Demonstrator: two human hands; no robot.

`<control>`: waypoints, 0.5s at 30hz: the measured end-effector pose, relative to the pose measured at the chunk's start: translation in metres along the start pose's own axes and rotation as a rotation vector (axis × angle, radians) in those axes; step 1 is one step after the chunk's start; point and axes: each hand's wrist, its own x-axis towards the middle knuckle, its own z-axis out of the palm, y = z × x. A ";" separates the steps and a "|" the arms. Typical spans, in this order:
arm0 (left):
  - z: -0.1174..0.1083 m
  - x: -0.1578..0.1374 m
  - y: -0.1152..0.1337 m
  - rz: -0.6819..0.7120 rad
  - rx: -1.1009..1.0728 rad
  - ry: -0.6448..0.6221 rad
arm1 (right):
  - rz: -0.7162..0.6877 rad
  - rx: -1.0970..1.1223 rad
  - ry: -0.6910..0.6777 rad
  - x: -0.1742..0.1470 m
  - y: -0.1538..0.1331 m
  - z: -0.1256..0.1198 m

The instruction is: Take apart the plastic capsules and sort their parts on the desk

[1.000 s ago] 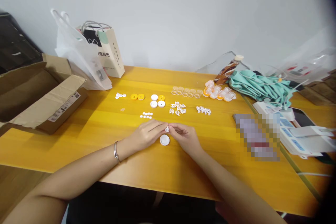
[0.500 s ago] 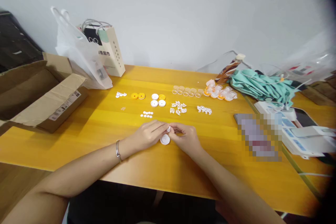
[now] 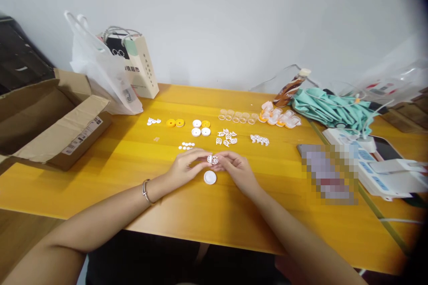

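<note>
A small white part with cut-outs [image 3: 215,160] is pinched between the fingertips of the left hand [image 3: 191,163] and the right hand [image 3: 236,170]. Two pieces seem to be held side by side, one by each hand; whether they are joined or only close together cannot be told. Neither hand is spread: thumbs and fingers are brought in narrowly on the part, and it is raised a little above the table [image 3: 187,207]. The holed face at the right hand's fingertips is turned toward the wearer, while the piece at the left hand's is seen more edge-on, its longer axis roughly upright.

The white lid [image 3: 210,177] is placed just on the wearer's side of the fingertips, about midway between the hands, neither being clearly nearer. Being round, it is given no long axis; it lies flat and is touched by neither hand.

Beyond the left hand, small white dots [image 3: 188,148] are set out in two rows. Beyond the right hand, loose holed pieces [image 3: 228,136] are scattered nearby.
</note>
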 end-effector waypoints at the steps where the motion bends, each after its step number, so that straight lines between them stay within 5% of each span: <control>1: 0.001 0.000 -0.001 -0.013 -0.018 0.008 | -0.003 0.013 -0.003 0.000 -0.001 0.000; 9: 0.005 -0.001 -0.002 -0.144 -0.182 0.019 | -0.055 -0.021 -0.036 -0.001 0.000 0.003; 15: 0.007 0.000 -0.001 -0.315 -0.286 0.039 | -0.280 -0.319 0.026 0.000 0.009 -0.001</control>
